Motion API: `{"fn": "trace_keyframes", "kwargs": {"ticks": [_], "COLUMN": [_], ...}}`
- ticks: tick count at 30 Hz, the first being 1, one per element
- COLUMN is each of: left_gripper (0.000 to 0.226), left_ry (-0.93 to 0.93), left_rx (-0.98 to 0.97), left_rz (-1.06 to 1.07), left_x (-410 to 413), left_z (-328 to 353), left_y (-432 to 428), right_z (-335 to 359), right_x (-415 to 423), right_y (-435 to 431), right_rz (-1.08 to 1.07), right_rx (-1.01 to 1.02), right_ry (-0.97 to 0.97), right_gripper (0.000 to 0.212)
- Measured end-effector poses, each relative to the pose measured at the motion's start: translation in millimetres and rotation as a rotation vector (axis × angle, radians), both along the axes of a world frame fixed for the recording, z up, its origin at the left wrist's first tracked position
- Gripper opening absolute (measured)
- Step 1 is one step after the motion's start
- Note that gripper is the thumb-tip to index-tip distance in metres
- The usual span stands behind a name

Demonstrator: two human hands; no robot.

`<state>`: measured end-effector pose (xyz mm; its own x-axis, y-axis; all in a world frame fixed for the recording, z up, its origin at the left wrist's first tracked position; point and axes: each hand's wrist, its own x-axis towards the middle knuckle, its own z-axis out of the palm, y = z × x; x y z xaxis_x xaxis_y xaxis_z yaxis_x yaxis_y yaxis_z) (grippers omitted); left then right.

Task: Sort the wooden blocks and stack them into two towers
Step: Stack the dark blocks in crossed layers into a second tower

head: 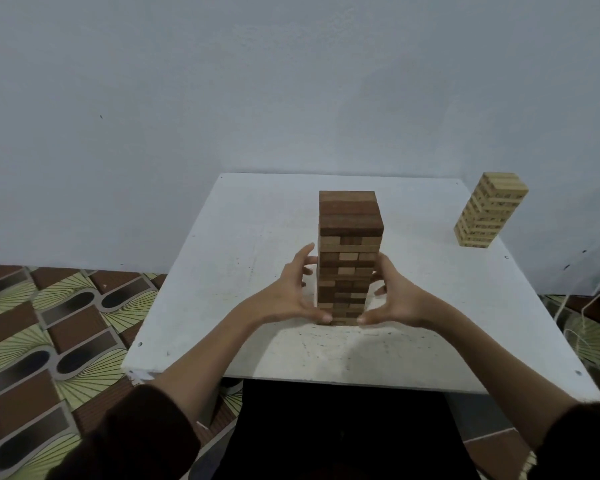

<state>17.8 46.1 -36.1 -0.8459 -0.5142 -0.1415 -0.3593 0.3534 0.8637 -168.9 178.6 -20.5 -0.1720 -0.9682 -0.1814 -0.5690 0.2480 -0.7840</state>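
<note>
A tall tower of brown and tan wooden blocks (350, 237) stands upright near the middle of the white table (229, 258). My left hand (291, 292) is at the tower's lower left side with fingers spread, the thumb touching the base. My right hand (395, 299) mirrors it on the lower right side, its thumb at the base and its fingers against the side. A second, shorter tower of pale blocks (489, 209) stands at the table's far right corner.
The table stands against a pale blue wall (257, 81). A patterned brown and green floor (49, 334) lies to the left. White cords (575, 313) hang beside the table's right edge. My dark lap sits under the near edge.
</note>
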Motion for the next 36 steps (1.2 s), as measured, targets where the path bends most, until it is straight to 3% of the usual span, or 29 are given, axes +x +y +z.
{"fn": "trace_keyframes", "kwargs": {"ticks": [6,21,36], "left_gripper": [0.118,0.115,0.118], "left_ry": [-0.013,0.194,0.181], "left_rx": [-0.052,0.117,0.119], "left_rz": [0.014,0.035,0.075], "left_x": [-7.8,-14.0,-14.6], "left_z": [-20.6,-37.2,-37.1], "left_y": [5.0,13.8,14.1], "right_z": [-16.6,-30.6,-30.6], "right_x": [11.2,18.1,20.0], "right_y": [-2.6,-11.1,-12.3], "right_rz": [0.009,0.013,-0.007], "right_rx": [-0.016,-0.156,-0.173], "right_ry": [-0.050,-0.200,-0.195], "right_gripper": [0.117,0.116,0.109]}}
